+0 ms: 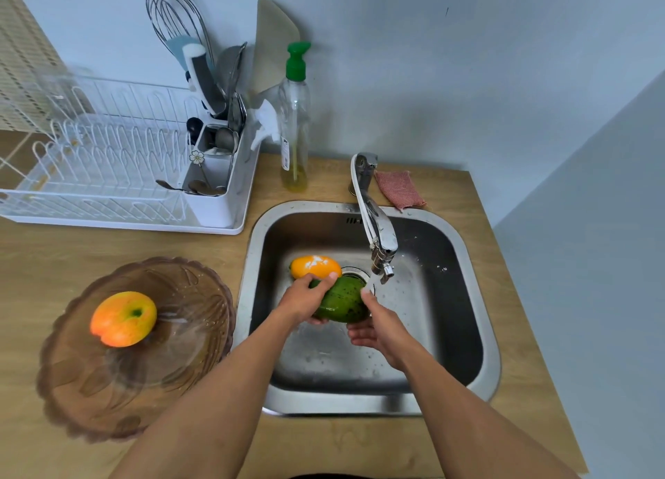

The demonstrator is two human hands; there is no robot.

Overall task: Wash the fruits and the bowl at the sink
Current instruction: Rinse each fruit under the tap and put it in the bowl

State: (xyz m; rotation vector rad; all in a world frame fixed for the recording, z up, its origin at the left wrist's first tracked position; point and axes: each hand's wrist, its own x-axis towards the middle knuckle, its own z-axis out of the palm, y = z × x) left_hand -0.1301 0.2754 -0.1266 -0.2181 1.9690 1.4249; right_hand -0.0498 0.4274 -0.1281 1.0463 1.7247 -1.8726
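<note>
Over the steel sink (pixel 475 338) I hold a green speckled fruit (pixel 342 300) under the running faucet (pixel 378 234). My left hand (pixel 306 300) grips its left end. My right hand (pixel 378 325) cups it from below on the right, thumb on top. A yellow-orange fruit (pixel 315 266) lies in the sink basin just behind my left hand. On the counter to the left stands a brown glass bowl (pixel 108 388) with an orange-red apple-like fruit (pixel 124 318) inside it.
A white dish rack (pixel 108 176) with a utensil holder fills the counter's back left. A soap bottle with a green pump (pixel 295 119) stands behind the sink. A pink cloth (pixel 399 189) lies right of the faucet base. The wall closes in on the right.
</note>
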